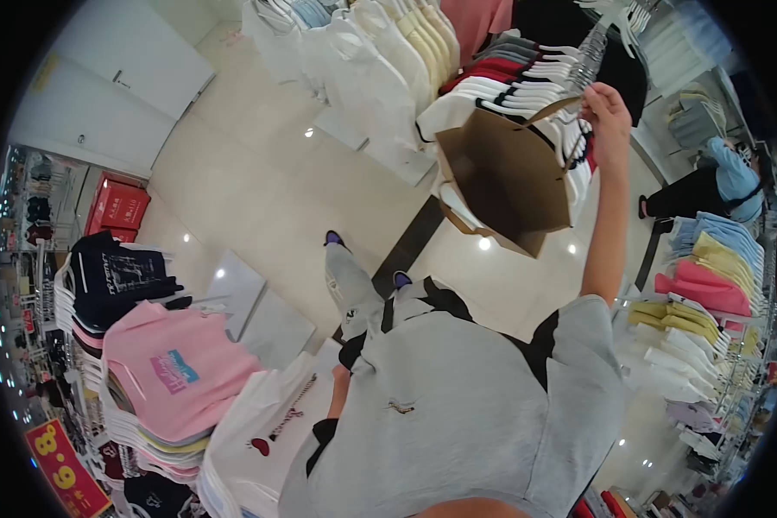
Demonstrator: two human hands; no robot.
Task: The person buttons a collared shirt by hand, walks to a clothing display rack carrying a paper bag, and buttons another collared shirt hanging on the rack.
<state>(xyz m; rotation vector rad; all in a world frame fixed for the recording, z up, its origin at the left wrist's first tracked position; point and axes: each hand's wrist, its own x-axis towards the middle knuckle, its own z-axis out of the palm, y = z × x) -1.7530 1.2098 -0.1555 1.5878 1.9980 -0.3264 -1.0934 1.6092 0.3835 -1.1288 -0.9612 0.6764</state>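
A brown paper bag (527, 173) hangs open-mouthed from my right hand (606, 116), whose fingers are closed round its handle near a rack's metal rail. Something white shows along the bag's left side. Behind the bag, white, red and dark garments (501, 82) hang on white hangers. My left hand (340, 380) is low at my left side, beside my grey shirt (457, 397) and a white shirt with a red heart print (268, 423); its fingers are mostly hidden.
Pink and navy shirts (177, 367) hang on the left rack near a red price sign (65, 466). Another rack with yellow and pink clothes (708, 285) stands right. A person in blue (734, 186) is beyond it. A red box (116, 205) sits by white doors.
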